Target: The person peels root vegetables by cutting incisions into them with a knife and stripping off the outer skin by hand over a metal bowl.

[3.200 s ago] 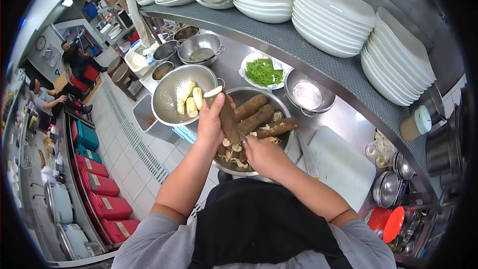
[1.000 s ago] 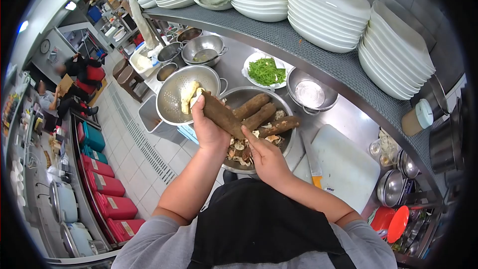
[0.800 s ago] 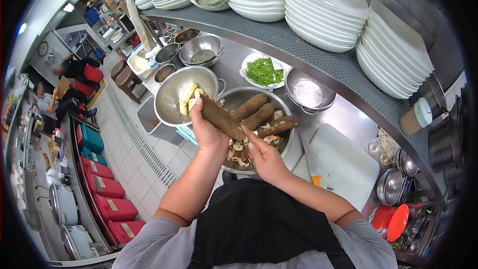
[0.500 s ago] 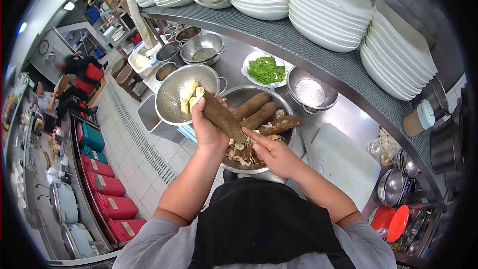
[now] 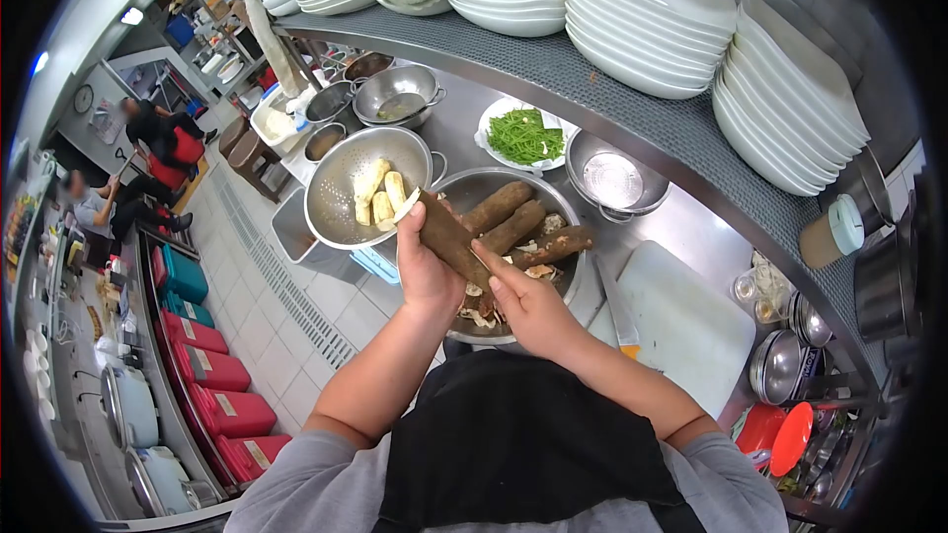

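The left hand [image 5: 432,278] is wrapped around a thick brown root [image 5: 452,239], thumb along its side and the other fingers curled beneath, mostly out of sight. The root slants over a large metal bowl [image 5: 559,205], its pale cut end up beside a perforated colander [image 5: 334,178] and its lower end toward the right hand [image 5: 531,311]. That hand's index finger lies along the root with the thumb held close below; whether a blade is tucked in the palm cannot be told. The step in hand looks to be work on the root's skin, judging by the shavings [image 5: 481,317] in the bowl and the pale pieces [image 5: 371,181] in the colander. The next move seems to call for a firm left grip, so the root cannot roll, and right fingertips kept clear of any edge. Three more unpeeled roots [image 5: 512,227] lean in the bowl, and a yellow-handled knife [image 5: 617,306] lies by the edge of a white cutting board [image 5: 686,321]. As for writing, the red bins [image 5: 229,413] carry pale labels and a notice [image 5: 107,120] hangs near the clock [image 5: 84,99], but the words are too small to read, and no brand can be made out.
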`<state>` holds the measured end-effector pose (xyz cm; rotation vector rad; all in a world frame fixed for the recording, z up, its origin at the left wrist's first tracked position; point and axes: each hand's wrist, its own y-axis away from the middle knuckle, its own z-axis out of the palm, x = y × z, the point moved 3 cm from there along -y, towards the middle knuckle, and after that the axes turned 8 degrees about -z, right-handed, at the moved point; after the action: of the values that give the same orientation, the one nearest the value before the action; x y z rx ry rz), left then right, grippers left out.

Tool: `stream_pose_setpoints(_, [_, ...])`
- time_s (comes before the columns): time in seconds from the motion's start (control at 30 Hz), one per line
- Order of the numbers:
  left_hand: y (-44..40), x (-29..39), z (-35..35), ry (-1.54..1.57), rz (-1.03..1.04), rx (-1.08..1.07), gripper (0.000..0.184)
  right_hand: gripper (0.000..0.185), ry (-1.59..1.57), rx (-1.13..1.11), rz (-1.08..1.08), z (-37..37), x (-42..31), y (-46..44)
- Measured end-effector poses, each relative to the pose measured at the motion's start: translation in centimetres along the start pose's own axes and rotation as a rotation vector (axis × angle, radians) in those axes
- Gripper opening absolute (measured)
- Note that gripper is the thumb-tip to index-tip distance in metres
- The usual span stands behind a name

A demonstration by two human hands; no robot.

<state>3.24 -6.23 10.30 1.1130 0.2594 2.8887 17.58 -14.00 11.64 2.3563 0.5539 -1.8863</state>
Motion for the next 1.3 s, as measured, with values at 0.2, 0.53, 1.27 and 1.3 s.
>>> stream_pose_setpoints(0.2, [0.3,0.7,0.7,0.018,-0.014,-0.033,0.043,0.048,-0.075,-0.042,-0.014,-0.5,0.4,0.0])
stream_pose_setpoints(0.53, [-0.1,0.9,1.2,0.006,-0.019,-0.084,0.045,0.050,0.157,-0.119,-0.019,-1.7,-0.8,0.7])
stream_pose_setpoints(1.27, [0.1,0.8,1.4,0.020,0.024,0.063,0.036,0.061,0.363,-0.012,-0.270,-0.9,0.4,-0.3])
stream_pose_setpoints(1.3, [0.0,0.7,1.4,0.015,0.019,0.034,0.036,0.062,0.391,0.000,-0.255,-0.9,0.1,-0.3])
